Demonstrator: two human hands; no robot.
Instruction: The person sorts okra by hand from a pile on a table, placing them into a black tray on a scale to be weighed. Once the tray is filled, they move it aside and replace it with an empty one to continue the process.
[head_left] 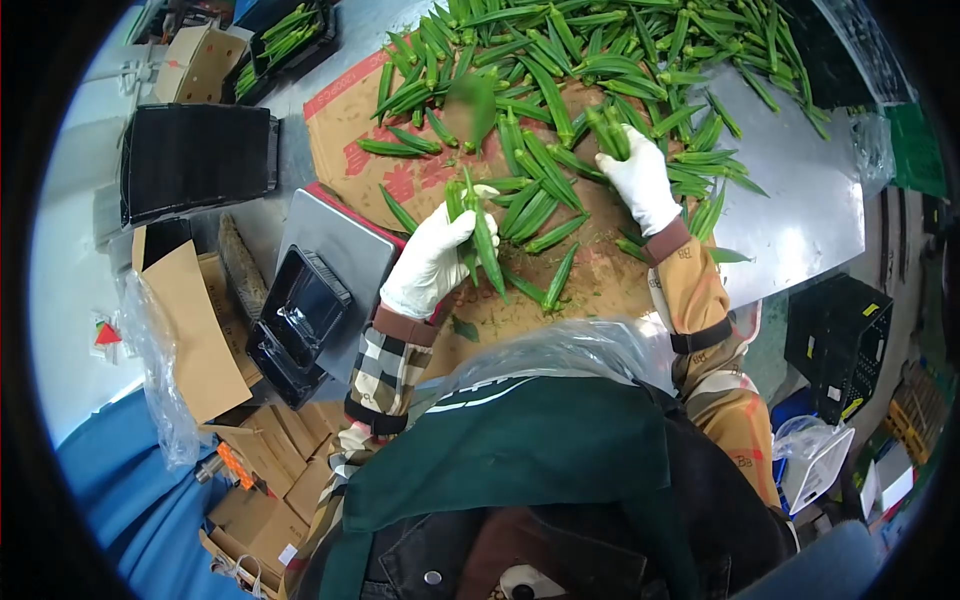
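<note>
White gloves cover both of my hands. My left hand [432,252], fingers closed, holds several green okra pods [484,240] above the cardboard sheet [600,280]. To the right, my right hand [642,180] grips okra pods [606,130] between thumb and fingers at the edge of the heap. A large pile of okra [620,50] spreads over the far side of the cardboard and onto the metal table. Loose pods [540,195] lie between my two hands. A blurred green shape [474,105] shows above my left hand.
On the left, a black plastic tray [300,297] rests on a grey flat-topped device [350,240]. Beyond it stand a stack of black trays [197,160] and a crate with okra [285,40]. Cardboard boxes [190,320] sit lower left; a black crate [838,345] is at right.
</note>
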